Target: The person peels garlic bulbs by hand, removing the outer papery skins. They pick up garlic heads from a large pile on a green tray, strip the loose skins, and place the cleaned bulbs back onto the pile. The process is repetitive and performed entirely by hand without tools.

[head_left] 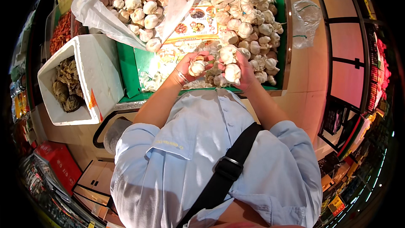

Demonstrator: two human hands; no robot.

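Note:
Over the near edge of a green-lined display bin (130,76), both my hands are raised close together. My left hand (185,66) has its fingers curled round one garlic bulb (197,68). In my right hand (246,71) are two garlic bulbs (232,73), one above the other, pressed against the fingers and palm. Loose garlic (249,12) heaps up the right side of the bin. A clear plastic bag (90,10) holding more garlic lies open at the far left. Between them, a printed sheet (198,21) and pale loose skins cover the bin floor.
A white foam box (97,55) with dried brown leafy bundles stands against the bin's left side. Dried red chillies (63,31) sit behind it. A crumpled clear bag (304,23) hangs or lies beyond the bin's right edge. A red box (59,166) rests at the lower left.

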